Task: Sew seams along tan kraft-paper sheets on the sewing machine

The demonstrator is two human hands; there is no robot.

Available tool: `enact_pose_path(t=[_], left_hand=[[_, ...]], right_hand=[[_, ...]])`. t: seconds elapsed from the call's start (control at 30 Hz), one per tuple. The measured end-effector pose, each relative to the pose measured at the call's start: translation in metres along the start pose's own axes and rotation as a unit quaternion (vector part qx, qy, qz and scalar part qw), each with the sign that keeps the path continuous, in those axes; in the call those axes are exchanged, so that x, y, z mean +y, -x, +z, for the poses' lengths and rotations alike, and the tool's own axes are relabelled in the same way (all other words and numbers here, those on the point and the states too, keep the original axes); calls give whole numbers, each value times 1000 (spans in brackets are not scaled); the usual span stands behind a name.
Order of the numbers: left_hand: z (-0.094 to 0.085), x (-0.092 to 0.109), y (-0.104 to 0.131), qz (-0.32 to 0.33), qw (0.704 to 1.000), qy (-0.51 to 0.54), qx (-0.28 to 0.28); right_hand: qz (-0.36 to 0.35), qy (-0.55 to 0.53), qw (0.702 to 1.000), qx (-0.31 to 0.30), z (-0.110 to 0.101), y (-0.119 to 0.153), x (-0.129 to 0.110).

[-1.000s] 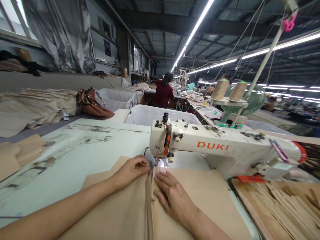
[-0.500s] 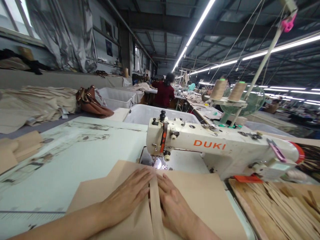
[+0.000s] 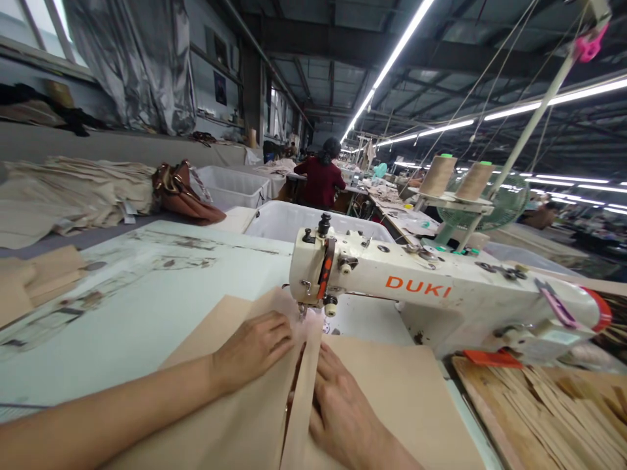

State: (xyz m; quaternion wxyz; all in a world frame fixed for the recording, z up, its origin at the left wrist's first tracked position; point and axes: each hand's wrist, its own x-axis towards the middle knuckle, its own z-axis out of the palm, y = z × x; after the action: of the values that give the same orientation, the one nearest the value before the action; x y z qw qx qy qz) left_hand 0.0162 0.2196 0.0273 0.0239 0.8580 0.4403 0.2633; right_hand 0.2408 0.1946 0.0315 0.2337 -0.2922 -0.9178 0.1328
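Note:
A beige fabric panel (image 3: 401,385) lies across the machine bed, with a narrow beige strip (image 3: 302,405) running lengthwise over it toward the needle. The strip's front end reaches under the presser foot of a white sewing machine (image 3: 421,297). My left hand (image 3: 257,346) rests palm down on the fabric left of the strip, its fingers slightly bent and pressing the cloth. Along the strip's right edge, my right hand (image 3: 340,401) holds it with the fingers on top and the thumb tucked low. A dark gap shows between strip and panel.
Cut strips lie on a wooden board (image 3: 470,391) at right, near an orange piece (image 3: 492,358). Thread cones (image 3: 438,175) stand behind the machine. Beige pieces (image 3: 53,274) and a brown handbag (image 3: 183,196) are at left; a white bin (image 3: 274,219) is beyond. A person (image 3: 321,179) sits farther back.
The fabric and strip have moved forward under the presser foot. My left hand has shifted left, away from the strip, and its fingers are more bent. My right hand stays beside the strip.

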Motion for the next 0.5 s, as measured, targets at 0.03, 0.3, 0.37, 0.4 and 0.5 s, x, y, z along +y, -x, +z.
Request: enact_pose_path(t=[0.03,0.3,0.37,0.4,0.5], left_hand=[[0,4,9,-11,1000,-2,-3],[3,-3,18,-105,993,10,-48],[3,-5,17,-102,994,18,-46],[3,-4,18,-97,994,22,-47],[3,5,26,-80,995,33,-51]], right_hand=[[4,-1,1000,-3,0,0,0],[29,12,998,-53,-5,-1,1],[32,19,998,-57,-4,-1,1],[32,21,998,-59,-4,-1,1],[30,23,997,-63,-5,-1,1]])
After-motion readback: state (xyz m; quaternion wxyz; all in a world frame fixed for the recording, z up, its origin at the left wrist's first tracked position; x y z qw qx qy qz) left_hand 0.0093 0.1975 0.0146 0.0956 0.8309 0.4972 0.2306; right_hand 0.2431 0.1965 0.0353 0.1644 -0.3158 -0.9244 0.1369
